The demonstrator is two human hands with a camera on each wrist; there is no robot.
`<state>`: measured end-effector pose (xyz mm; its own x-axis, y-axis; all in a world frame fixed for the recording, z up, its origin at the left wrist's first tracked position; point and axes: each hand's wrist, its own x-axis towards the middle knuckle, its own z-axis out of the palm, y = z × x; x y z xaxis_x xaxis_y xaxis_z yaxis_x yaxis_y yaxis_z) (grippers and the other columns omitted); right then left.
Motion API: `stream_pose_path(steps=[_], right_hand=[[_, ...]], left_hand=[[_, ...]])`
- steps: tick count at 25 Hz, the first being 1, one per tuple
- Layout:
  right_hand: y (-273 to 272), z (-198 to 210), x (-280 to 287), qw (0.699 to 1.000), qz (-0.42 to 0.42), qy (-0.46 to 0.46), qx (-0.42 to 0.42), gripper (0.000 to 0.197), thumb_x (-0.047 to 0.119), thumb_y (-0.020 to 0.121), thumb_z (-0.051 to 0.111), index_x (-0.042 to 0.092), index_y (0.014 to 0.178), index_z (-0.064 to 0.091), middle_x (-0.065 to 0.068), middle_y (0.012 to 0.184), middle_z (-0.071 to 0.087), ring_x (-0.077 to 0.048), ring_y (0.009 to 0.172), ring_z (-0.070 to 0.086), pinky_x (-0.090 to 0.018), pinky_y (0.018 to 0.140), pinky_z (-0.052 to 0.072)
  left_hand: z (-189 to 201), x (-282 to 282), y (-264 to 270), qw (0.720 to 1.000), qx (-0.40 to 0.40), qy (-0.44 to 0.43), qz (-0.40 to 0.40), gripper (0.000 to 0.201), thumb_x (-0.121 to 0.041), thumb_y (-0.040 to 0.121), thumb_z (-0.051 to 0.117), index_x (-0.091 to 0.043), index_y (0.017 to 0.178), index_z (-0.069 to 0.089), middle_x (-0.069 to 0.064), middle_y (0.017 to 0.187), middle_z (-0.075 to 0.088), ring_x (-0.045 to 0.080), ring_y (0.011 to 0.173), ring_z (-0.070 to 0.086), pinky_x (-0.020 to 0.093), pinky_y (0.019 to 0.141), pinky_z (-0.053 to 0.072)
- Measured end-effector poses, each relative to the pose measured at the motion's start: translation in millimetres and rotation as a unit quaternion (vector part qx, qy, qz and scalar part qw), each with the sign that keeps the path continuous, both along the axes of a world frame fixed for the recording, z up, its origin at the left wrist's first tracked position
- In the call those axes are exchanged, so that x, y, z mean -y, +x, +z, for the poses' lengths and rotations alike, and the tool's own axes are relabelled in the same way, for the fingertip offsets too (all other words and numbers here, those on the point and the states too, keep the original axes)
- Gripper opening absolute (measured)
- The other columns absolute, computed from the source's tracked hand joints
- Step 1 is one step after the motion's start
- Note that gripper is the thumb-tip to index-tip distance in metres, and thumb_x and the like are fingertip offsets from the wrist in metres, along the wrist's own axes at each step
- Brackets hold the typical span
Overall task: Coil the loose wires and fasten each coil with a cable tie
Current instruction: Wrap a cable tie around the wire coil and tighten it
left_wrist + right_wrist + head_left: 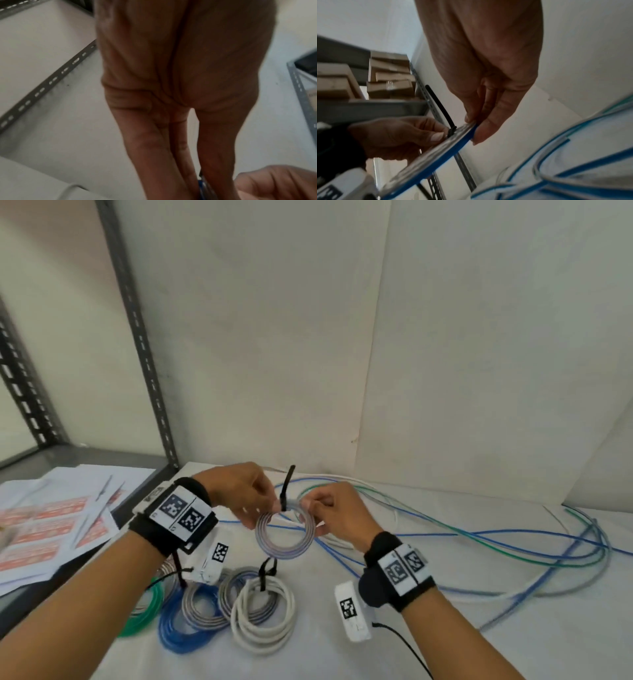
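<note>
At centre frame, above the worktop, you hold the small coil raised so both grips reach it: your right hand pinches the rim steady while your left hand pinches at the black cable tie, its tail standing upright, likely for cinching.

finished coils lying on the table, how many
4 that I can tell: green coil at the left, then blue coil, grey coil and white coil. More may hide under the left wrist.
</note>
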<state>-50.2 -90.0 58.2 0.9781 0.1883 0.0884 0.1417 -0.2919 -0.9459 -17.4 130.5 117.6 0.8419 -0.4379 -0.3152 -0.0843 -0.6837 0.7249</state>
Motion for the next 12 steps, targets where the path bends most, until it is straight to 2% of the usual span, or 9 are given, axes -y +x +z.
stream_pose_path(steps=[4, 8, 10, 12], right_hand=[[5, -15, -44, 0.997, 0.059, -0.038, -0.031, 0.018, 0.009, 0.099, 0.063, -0.008, 0.095, 0.071, -0.019, 0.080, 0.070, -0.020, 0.062, 0.067, -0.028, 0.056, 0.058], [1, -25, -73, 0.992, 0.085, -0.080, -0.038, 0.017, 0.011, 0.099, 0.064, -0.002, 0.092, 0.072, -0.019, 0.079, 0.070, -0.028, 0.065, 0.069, -0.032, 0.060, 0.061], [1, -25, -81, 0.990, 0.092, -0.102, -0.040, 0.015, 0.009, 0.098, 0.064, -0.002, 0.091, 0.072, -0.016, 0.076, 0.070, -0.026, 0.061, 0.069, -0.033, 0.060, 0.062], [-1, -26, -86, 0.985, 0.107, -0.121, -0.053, 0.014, 0.005, 0.097, 0.064, -0.006, 0.096, 0.072, -0.009, 0.071, 0.068, -0.014, 0.053, 0.066, -0.023, 0.056, 0.058]], left_hand=[[4, -35, 2, 0.986, -0.033, 0.164, -0.019, 0.017, -0.024, 0.089, 0.075, -0.011, 0.099, 0.075, 0.012, 0.091, 0.078, 0.025, 0.085, 0.077, 0.034, 0.084, 0.061], [-1, -54, -7, 0.974, -0.061, 0.220, -0.013, 0.009, -0.014, 0.090, 0.072, -0.008, 0.097, 0.073, 0.016, 0.096, 0.077, 0.028, 0.088, 0.076, 0.039, 0.086, 0.061], [-1, -57, -10, 0.972, -0.043, 0.232, -0.003, 0.009, -0.009, 0.089, 0.069, -0.009, 0.096, 0.074, 0.016, 0.094, 0.077, 0.026, 0.087, 0.077, 0.038, 0.083, 0.062], [7, -56, -14, 0.964, 0.010, 0.266, 0.009, 0.012, -0.009, 0.090, 0.065, -0.012, 0.098, 0.074, 0.009, 0.088, 0.078, 0.018, 0.075, 0.077, 0.032, 0.076, 0.063]])
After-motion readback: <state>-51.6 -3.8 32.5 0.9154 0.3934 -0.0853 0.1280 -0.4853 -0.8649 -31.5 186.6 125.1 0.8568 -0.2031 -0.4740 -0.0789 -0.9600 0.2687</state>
